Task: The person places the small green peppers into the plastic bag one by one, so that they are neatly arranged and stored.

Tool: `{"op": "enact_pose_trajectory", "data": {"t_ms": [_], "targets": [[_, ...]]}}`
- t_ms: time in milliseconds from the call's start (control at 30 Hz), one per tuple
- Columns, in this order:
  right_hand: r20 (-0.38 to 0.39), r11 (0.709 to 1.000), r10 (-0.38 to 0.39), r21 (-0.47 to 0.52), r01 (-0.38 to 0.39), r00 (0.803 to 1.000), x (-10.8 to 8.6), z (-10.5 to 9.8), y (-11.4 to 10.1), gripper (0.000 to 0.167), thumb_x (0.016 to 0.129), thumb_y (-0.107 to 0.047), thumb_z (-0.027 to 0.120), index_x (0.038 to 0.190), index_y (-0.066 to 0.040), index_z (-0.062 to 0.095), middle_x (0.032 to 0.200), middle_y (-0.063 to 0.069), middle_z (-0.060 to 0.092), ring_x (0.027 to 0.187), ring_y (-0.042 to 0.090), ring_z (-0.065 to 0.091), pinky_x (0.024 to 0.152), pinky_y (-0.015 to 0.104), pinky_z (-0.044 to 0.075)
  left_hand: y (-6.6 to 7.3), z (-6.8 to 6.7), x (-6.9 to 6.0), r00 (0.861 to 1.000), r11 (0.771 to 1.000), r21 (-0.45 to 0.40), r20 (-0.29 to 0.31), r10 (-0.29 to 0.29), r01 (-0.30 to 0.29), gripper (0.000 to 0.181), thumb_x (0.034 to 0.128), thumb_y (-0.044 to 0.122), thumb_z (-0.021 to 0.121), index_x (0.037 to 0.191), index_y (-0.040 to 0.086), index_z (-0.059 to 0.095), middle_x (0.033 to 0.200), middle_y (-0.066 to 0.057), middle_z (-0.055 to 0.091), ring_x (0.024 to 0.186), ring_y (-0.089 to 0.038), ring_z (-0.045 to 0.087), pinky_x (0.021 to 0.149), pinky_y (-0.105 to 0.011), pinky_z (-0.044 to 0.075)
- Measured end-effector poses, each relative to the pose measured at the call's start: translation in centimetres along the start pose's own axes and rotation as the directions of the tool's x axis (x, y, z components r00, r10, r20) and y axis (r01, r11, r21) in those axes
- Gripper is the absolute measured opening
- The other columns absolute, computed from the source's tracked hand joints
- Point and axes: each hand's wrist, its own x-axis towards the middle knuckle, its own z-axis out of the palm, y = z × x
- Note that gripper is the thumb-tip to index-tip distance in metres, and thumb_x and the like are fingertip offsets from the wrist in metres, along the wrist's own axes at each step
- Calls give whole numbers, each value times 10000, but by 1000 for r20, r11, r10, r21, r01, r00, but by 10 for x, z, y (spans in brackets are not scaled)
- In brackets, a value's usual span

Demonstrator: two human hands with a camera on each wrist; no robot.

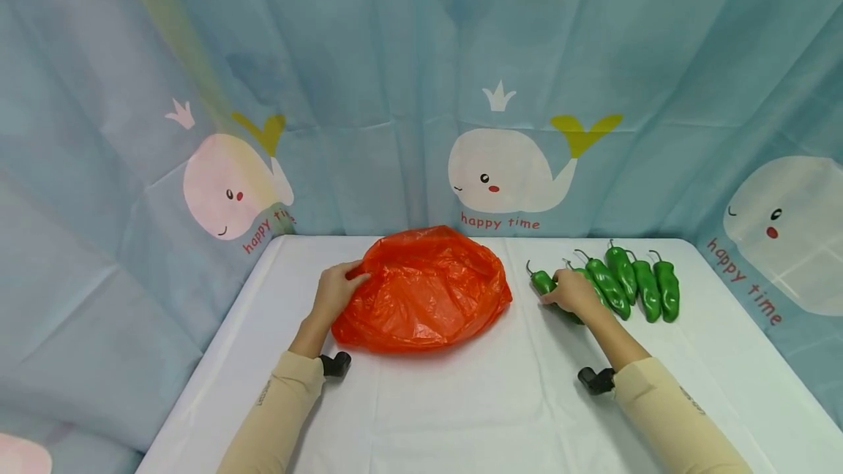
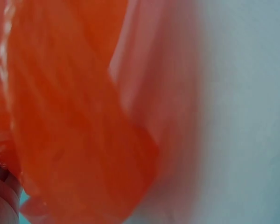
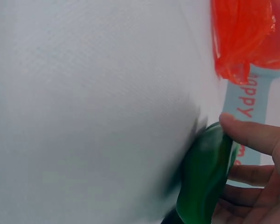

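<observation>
Red lettering (image 1: 500, 222) on the blue curtain (image 1: 369, 57) reads "happy time". At twelve o'clock on the white worktop (image 1: 474, 415), the left hand (image 1: 337, 291) pinches a crinkled red plastic bag (image 1: 421, 291); at the bag's three o'clock, the right hand (image 1: 574, 291) clamps its fingers on a glossy green pepper (image 3: 203, 172) beside five more peppers (image 1: 648, 291).

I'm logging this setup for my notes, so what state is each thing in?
Red plastic bag: open, crinkled
Left grip: holding the red plastic bag's left edge
Held green pepper: whole; lifted or not, unclear
Right grip: holding that pepper
Five other green peppers: whole, lying down, one partly hidden
Table: covered in white
Curtain: hanging, creased
</observation>
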Motion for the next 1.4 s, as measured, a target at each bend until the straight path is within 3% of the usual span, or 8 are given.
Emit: {"op": "enact_pose_trajectory", "data": {"t_ms": [167, 433, 667, 933, 1167, 1400], "targets": [[19, 1000, -9, 5, 9, 1000, -1, -3, 1, 610, 848, -282, 745, 1214, 169, 559, 1225, 336, 595, 1082, 463, 590, 878, 517, 515, 1, 1, 1, 1000, 1000, -13, -1, -19, 19, 360, 921, 178, 670, 1246, 23, 657, 1199, -185, 686, 1083, -343, 638, 970, -472, 514], [35, 999, 3, 33, -4, 999, -3, -5, 0, 588, 824, -293, 769, 1149, 168, 601, 1163, 320, 627, 971, 387, 636, 806, 466, 544, 0, 4, 0, 999, 998, -43, -4, -52, 52, 288, 938, 159, 646, 1189, 28, 693, 1150, -173, 704, 1038, -320, 644, 936, -450, 539], [28, 995, -21, 99, 18, 999, -9, -12, -3, 590, 823, -290, 768, 1162, 163, 600, 1188, 334, 612, 1012, 418, 620, 809, 470, 542, -2, 6, -3, 996, 991, -106, -26, -80, 77, 272, 946, 176, 636, 1176, 47, 705, 1151, -161, 707, 1045, -312, 642, 932, -438, 544], [-26, 978, -104, 180, 107, 994, -11, -27, -17, 582, 837, -310, 745, 1194, 127, 604, 1070, 282, 662, 833, 291, 634, 661, 356, 529, -2, 5, -4, 990, 983, -160, -91, -104, 88, 264, 949, 181, 633, 1166, 53, 713, 1155, -165, 709, 1055, -317, 642, 940, -446, 538], [-36, 954, -106, 278, 112, 994, -12, -38, -34, 610, 851, -324, 733, 1251, 108, 569, 1049, 262, 680, 777, 250, 649, 655, 329, 549, -3, 6, -6, 987, 972, -216, -111, -114, 88, 279, 952, 193, 629, 1179, 50, 706, 1163, -167, 706, 1067, -319, 641, 949, -449, 533], [-31, 934, -115, 338, 118, 993, -15, -46, -51, 612, 852, -319, 738, 1256, 103, 557, 1053, 258, 687, 786, 263, 691, 733, 387, 583, -3, 7, -6, 985, 964, -248, -117, -124, 92, 283, 956, 204, 623, 1180, 52, 706, 1172, -162, 703, 1090, -321, 635, 961, -444, 528]]}}
